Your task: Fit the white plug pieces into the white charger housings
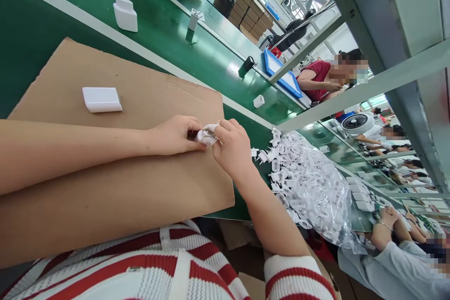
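Observation:
Over the right part of a brown cardboard sheet (151,185), my two hands meet at a small white plastic charger part (206,137). My left hand (176,136) grips it from the left between thumb and fingers. From the right, my right hand (234,147) pinches the same part with curled fingers. My fingers cover much of it, so I cannot tell whether it is one piece or two. A white charger housing (102,100) lies on its side on the cardboard, beyond my left forearm.
A clear plastic bag (316,187) spilling many white plug pieces lies to the right. On the green conveyor belt (158,40) stand a white plug charger (125,13) and other small parts. A blue-rimmed tray (283,72) sits across it. Several people work along the line.

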Available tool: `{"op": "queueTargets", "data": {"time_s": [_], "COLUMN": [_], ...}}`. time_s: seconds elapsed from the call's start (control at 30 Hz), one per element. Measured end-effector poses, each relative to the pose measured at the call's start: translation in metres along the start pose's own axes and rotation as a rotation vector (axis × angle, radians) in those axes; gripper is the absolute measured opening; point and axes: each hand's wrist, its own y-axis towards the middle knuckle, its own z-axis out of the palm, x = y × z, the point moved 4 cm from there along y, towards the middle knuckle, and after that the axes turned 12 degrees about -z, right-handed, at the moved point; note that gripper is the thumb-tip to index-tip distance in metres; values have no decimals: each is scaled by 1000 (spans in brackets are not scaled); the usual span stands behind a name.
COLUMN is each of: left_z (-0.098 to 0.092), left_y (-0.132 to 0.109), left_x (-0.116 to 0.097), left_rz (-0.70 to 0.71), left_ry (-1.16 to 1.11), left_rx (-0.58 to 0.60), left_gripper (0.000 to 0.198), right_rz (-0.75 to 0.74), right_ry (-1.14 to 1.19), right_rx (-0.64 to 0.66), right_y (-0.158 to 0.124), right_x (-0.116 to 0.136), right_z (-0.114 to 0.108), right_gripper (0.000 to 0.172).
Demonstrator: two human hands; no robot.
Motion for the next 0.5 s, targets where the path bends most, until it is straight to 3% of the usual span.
{"op": "queueTargets", "data": {"time_s": [0.27, 0.5], "left_z": [-2, -2], "left_y": [-2, -9], "left_x": [-5, -4], "left_rz": [15, 51], "left_ry": [53, 155], "left_rx": [-4, -63], "left_gripper": [37, 50], "right_rz": [182, 91], "right_ry": [205, 57], "right_rx": [-132, -107], "right_y": [-12, -10], "right_x": [-5, -4], "right_z": [16, 14], "right_gripper": [20, 15]}}
